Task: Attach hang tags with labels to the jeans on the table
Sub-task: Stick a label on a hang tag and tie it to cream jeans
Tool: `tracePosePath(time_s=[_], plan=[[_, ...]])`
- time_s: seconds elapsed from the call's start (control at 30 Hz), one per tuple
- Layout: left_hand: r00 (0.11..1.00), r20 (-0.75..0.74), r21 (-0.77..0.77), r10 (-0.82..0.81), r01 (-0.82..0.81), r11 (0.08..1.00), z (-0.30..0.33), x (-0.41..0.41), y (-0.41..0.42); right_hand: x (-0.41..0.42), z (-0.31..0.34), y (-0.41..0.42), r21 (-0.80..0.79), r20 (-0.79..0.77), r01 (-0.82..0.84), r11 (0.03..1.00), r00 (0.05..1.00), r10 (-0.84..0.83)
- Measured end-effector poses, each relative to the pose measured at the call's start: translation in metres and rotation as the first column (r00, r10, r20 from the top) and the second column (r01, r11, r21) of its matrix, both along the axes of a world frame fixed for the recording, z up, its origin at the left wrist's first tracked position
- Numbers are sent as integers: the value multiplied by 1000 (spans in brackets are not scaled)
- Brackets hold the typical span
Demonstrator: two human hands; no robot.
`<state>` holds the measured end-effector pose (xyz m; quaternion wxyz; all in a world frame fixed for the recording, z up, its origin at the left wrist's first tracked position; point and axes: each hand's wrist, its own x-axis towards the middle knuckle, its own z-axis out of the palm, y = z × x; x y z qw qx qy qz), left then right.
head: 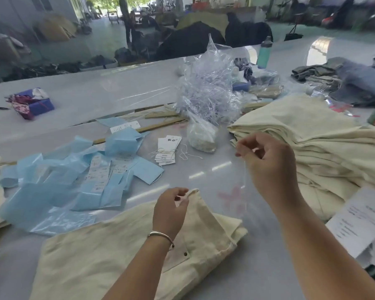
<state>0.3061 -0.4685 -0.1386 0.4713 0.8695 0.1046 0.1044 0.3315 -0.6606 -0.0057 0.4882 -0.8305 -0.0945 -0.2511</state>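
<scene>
A cream pair of jeans (108, 252) lies folded on the table in front of me. My left hand (171, 208) pinches a belt loop (193, 191) at the top edge of the jeans. My right hand (266, 161) is raised above the table, fingers curled, pinching a thin white string (244, 176) that hangs down from it. A small stack of white hang tags (168, 149) with strings lies further back. White label strips (100, 174) lie among blue backing sheets (74, 169) to the left.
A tall stack of folded cream jeans (312, 139) fills the right side. A clear plastic bag of white strings (206, 92) stands behind the tags. Printed paper sheets (359, 219) lie at the right edge. A teal bottle (264, 53) and dark folded clothes (338, 76) sit at the back.
</scene>
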Motion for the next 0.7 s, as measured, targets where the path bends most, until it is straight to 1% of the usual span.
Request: tracePosePath(time_s=[0.07, 0.1, 0.17, 0.2, 0.3, 0.4, 0.5, 0.57, 0.63, 0.7], plan=[[999, -38, 56, -6, 8, 998, -9, 16, 2, 17, -2, 10, 19, -9, -112, 994, 994, 112], [998, -68, 74, -8, 13, 997, -13, 23, 2, 23, -9, 18, 16, -44, -173, 985, 984, 173], [992, -124, 111, -16, 30, 993, -20, 34, 2, 32, -34, 35, -45, -164, -279, 959, 949, 268], [990, -142, 129, -23, 42, 991, -23, 39, 2, 36, -51, 41, -108, -233, -319, 941, 929, 288], [986, -160, 186, -37, 67, 980, -30, 47, 3, 45, -106, 52, -307, -390, -385, 871, 885, 253], [983, -176, 205, -51, 87, 975, -34, 52, 7, 49, -141, 58, -401, -447, -410, 819, 868, 216], [973, -223, 240, -65, 119, 964, -36, 59, 11, 53, -154, 60, -492, -450, -385, 781, 880, 151], [964, -257, 210, -64, 120, 970, -36, 62, 12, 54, -158, 62, -530, -387, -327, 782, 914, 120], [957, -285, 120, -55, 93, 988, -35, 65, 11, 51, -162, 64, -513, -304, -261, 818, 946, 111], [952, -304, -19, -44, 41, 999, -32, 66, 10, 48, -166, 68, -438, -247, -195, 878, 965, 92]])
